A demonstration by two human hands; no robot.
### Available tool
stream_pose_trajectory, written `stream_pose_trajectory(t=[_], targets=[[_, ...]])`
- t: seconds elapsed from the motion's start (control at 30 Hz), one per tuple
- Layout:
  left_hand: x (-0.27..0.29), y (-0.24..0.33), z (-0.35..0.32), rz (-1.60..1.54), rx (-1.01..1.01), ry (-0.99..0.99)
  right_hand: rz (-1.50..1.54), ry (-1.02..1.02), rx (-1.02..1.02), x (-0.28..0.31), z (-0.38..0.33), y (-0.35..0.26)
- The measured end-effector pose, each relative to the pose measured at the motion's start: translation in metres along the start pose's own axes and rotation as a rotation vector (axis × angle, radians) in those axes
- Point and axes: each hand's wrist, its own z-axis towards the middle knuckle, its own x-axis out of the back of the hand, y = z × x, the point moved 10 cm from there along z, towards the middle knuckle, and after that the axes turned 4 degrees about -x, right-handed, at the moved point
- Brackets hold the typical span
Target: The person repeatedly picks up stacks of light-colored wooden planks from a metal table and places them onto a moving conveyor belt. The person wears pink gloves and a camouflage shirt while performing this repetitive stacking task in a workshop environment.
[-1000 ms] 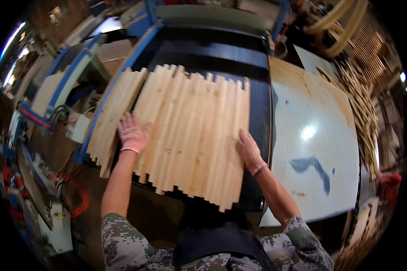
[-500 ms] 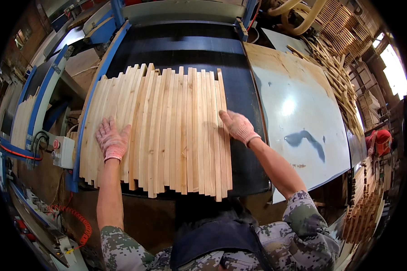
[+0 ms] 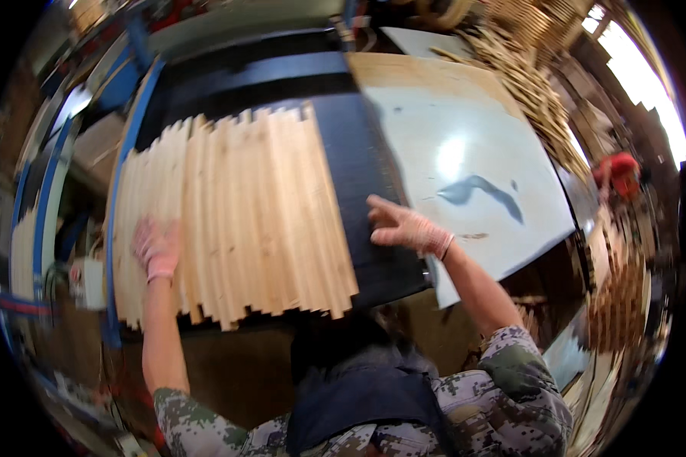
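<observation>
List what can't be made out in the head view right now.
- Long, pale wooden strips: head view; a patch is covered by the left hand in a pinkish knit glove.
- That hand's pressure on the wood: head view; motion blur, can't tell.
- Smooth, flat black work surface: head view; the part beneath the strips is hidden by them.
- Red rounded object at right: head view; too small and blurred to identify.
</observation>
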Motion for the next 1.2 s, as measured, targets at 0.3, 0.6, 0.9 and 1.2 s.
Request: stream_pose_trajectory(t=[0.3,0.6,0.9,1.2], targets=[[0.062,0.223,-0.127,-1.141,-0.323,-0.083,0.617,-0.018,0.057,-0.013,-0.212,0.158],[0.089,0.634,-0.456,-1.557,-0.848,-1.055,1.243,0.517,0.014,0.031,-0.442,0.435],[-0.015,0.809,-0.733,-0.993,-0.769,-1.898,1.439,1.205,-0.074,0.021,-0.637,0.581],[-0.101,0.958,-0.794,-0.634,-0.933,-1.896,2.032,1.424,-0.199,-0.002,-0.64,0.692]])
